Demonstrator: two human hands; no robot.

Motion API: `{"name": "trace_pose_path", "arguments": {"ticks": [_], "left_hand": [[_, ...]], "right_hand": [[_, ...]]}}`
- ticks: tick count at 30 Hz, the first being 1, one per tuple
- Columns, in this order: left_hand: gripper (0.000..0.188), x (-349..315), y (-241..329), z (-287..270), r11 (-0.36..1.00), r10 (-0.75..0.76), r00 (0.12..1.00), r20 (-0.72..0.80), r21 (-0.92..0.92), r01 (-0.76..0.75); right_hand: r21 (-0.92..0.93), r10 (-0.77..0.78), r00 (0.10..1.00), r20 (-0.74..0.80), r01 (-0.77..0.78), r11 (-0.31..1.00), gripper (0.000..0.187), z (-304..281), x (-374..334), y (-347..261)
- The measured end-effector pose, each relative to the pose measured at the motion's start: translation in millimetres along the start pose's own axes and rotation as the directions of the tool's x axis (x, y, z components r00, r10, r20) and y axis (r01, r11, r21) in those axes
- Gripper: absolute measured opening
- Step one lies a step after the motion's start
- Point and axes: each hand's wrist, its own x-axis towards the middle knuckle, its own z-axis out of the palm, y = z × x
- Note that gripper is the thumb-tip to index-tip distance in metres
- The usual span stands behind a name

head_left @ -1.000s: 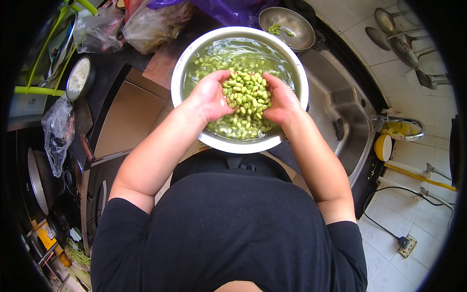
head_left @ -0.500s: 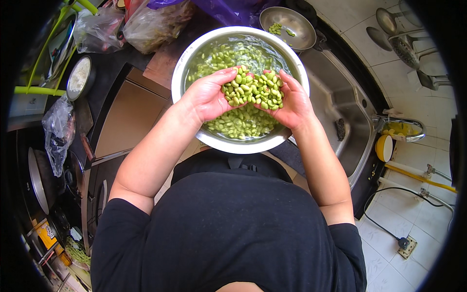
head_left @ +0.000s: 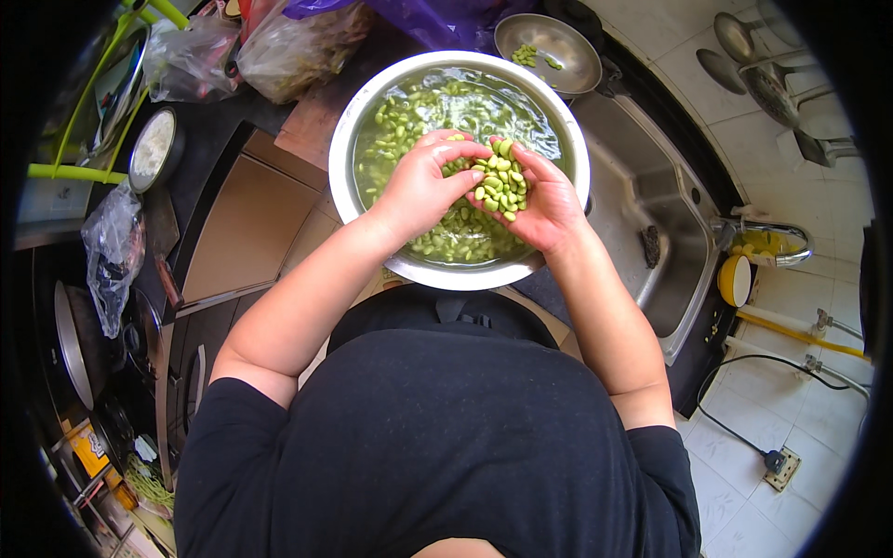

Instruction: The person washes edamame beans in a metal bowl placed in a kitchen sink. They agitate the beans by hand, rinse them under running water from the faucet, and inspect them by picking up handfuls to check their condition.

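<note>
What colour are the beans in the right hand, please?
The beans are light green, best seen in the head view.

And here's a black T-shirt [head_left: 437, 428], plain across the front, pale specks dotting the cloth, rounded neckline at the bottom! Short sleeves, left sleeve [head_left: 237, 437] and right sleeve [head_left: 659, 474], both matching black; bare forearms, bare left hand [head_left: 417, 193], bare right hand [head_left: 551, 212]; more black cloth [head_left: 386, 314] below the hem, with a strap-like strip [head_left: 450, 308]!
</note>
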Motion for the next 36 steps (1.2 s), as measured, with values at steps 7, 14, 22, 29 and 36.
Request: {"name": "trace_pose_path", "arguments": {"ticks": [7,14,22,29,36], "left_hand": [[0.022,-0.9,-2.0,2.1,0.861,0.334,0.940,-0.068,0.428,-0.275],[0.012,0.4,10.8,-5.7,0.520,0.508,0.844,0.171,0.720,-0.459],[0.015,16.9,5.9,-13.8,0.820,-0.106,0.994,0.026,-0.563,0.102],[0.017,17.5,18.5,6.5,0.940,0.180,0.980,0.080,0.280,-0.195],[0.013,17.2,15.1,11.2,0.843,0.248,0.963,0.101,0.467,-0.266]], "right_hand": [[-0.015,0.012,0.999,-0.030,-0.013,1.000,0.032,0.8,-0.6,0.5],[0.096,0.019,0.999,-0.029,-0.016,0.995,0.032,5.9,0.3,1.9],[0.072,0.032,0.994,0.101,-0.039,0.997,0.033,5.1,2.5,1.1],[0.169,0.018,0.998,0.062,-0.028,0.985,0.027,-5.3,11.7,3.6],[0.173,0.020,1.000,0.021,-0.023,0.985,0.026,-1.7,10.6,4.5]]}}
